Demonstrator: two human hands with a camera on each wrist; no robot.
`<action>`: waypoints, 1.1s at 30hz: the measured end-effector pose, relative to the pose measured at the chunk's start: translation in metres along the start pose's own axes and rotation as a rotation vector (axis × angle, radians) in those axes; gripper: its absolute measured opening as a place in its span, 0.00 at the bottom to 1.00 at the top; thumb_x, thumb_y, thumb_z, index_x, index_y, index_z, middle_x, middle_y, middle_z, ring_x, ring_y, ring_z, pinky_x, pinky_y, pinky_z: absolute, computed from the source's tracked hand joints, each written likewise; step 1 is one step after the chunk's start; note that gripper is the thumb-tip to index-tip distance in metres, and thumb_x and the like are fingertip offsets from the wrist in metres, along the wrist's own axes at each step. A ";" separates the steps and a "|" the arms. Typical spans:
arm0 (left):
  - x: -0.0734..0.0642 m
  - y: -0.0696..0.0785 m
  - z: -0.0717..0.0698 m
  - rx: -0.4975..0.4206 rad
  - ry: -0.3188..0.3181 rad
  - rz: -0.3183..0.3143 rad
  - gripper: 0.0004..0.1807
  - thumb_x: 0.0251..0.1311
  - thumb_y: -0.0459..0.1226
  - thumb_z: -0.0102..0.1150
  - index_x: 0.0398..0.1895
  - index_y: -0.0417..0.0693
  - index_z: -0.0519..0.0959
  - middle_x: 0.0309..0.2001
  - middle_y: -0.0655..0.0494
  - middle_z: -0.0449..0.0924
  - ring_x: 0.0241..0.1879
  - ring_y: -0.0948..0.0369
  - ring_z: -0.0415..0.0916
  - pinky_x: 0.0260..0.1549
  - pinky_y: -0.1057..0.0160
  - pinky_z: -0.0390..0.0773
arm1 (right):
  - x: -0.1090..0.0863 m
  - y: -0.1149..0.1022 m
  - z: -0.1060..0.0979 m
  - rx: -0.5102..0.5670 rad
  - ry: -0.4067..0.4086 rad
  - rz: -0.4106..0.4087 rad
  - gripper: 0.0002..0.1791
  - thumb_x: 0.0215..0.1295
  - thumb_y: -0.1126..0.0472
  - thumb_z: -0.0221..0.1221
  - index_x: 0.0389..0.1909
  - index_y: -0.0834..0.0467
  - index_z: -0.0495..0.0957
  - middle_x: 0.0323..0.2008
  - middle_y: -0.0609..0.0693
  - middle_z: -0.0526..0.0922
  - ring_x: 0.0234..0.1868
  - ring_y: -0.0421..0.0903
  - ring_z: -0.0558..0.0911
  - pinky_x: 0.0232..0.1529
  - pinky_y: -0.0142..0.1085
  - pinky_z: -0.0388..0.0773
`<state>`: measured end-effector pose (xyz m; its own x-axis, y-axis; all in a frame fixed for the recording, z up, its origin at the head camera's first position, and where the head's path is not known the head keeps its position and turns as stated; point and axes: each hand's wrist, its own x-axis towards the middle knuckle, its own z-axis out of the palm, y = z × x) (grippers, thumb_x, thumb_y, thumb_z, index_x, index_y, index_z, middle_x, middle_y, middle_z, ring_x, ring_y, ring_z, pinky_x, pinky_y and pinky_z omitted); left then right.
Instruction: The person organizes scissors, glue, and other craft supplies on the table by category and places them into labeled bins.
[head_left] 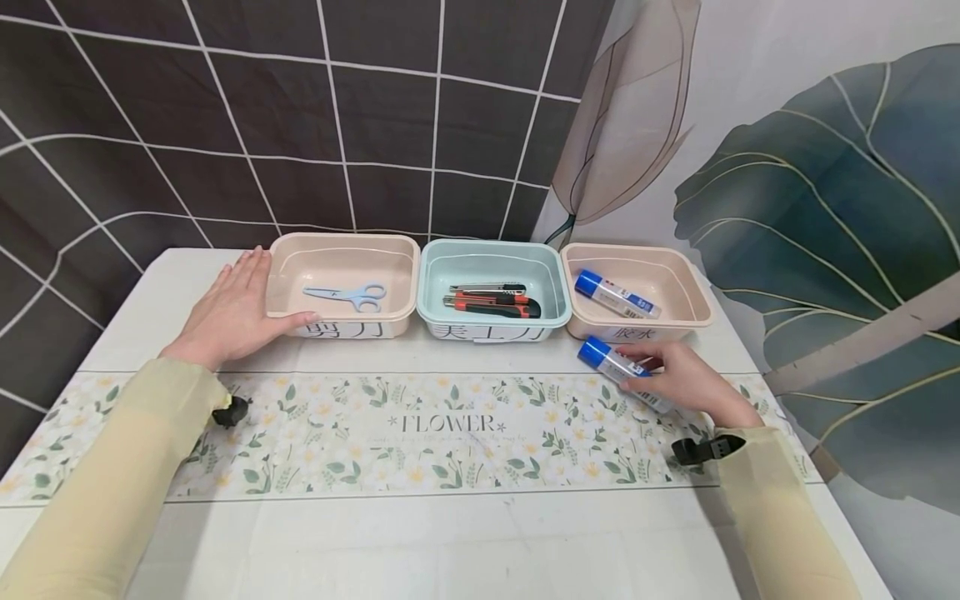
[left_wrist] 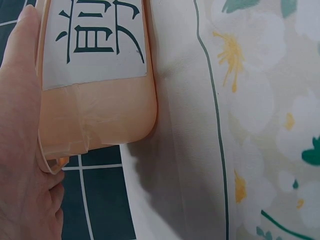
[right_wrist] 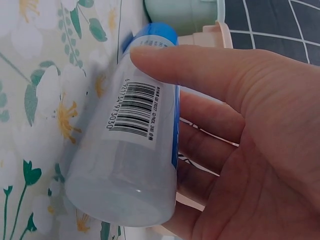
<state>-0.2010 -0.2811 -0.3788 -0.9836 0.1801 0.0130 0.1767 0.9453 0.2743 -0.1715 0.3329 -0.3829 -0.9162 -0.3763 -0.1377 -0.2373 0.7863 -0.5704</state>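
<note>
My left hand point(head_left: 236, 312) rests against the left pink bin point(head_left: 345, 242), its straight fingers along the left side and the thumb on the front rim. Light-blue scissors point(head_left: 348, 293) lie in that bin. A blue-capped glue stick point(head_left: 600, 358) is held by my right hand point(head_left: 686, 379) just in front of the right pink bin point(head_left: 637, 250). Seen from the right wrist, the thumb presses one side of its clear barcoded body point(right_wrist: 135, 115) and the fingers lie behind. Inside the right bin lies another blue-capped glue stick point(head_left: 617, 296).
Between the pink bins stands a pale-blue bin point(head_left: 495, 248) holding several utility knives point(head_left: 495, 304). All three bins bear paper labels in front. A flowered strip point(head_left: 450, 475) crosses the white table point(head_left: 375, 542). Behind rises a dark gridded backdrop point(head_left: 285, 108).
</note>
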 end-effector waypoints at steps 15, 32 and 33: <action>0.000 0.003 -0.001 -0.009 0.007 -0.004 0.69 0.59 0.72 0.54 0.78 0.27 0.35 0.79 0.29 0.35 0.78 0.39 0.33 0.76 0.45 0.31 | -0.001 0.002 0.003 0.013 0.009 0.018 0.30 0.61 0.62 0.73 0.64 0.64 0.78 0.54 0.60 0.83 0.49 0.55 0.81 0.52 0.53 0.80; 0.000 0.000 0.001 -0.015 0.021 0.003 0.69 0.59 0.72 0.54 0.79 0.28 0.34 0.79 0.29 0.36 0.79 0.40 0.31 0.76 0.47 0.29 | -0.011 -0.008 -0.005 -0.020 0.029 -0.007 0.30 0.61 0.62 0.73 0.64 0.62 0.78 0.54 0.57 0.83 0.51 0.56 0.81 0.53 0.55 0.81; 0.000 0.000 0.001 -0.016 0.024 0.004 0.69 0.59 0.72 0.54 0.79 0.28 0.34 0.79 0.29 0.36 0.79 0.40 0.32 0.76 0.47 0.29 | -0.012 -0.011 -0.006 -0.026 0.035 -0.019 0.30 0.60 0.62 0.73 0.64 0.62 0.79 0.54 0.57 0.83 0.51 0.56 0.82 0.53 0.55 0.81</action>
<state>-0.2006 -0.2813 -0.3796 -0.9835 0.1771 0.0369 0.1801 0.9402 0.2892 -0.1596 0.3324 -0.3699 -0.9219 -0.3745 -0.0988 -0.2625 0.7917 -0.5517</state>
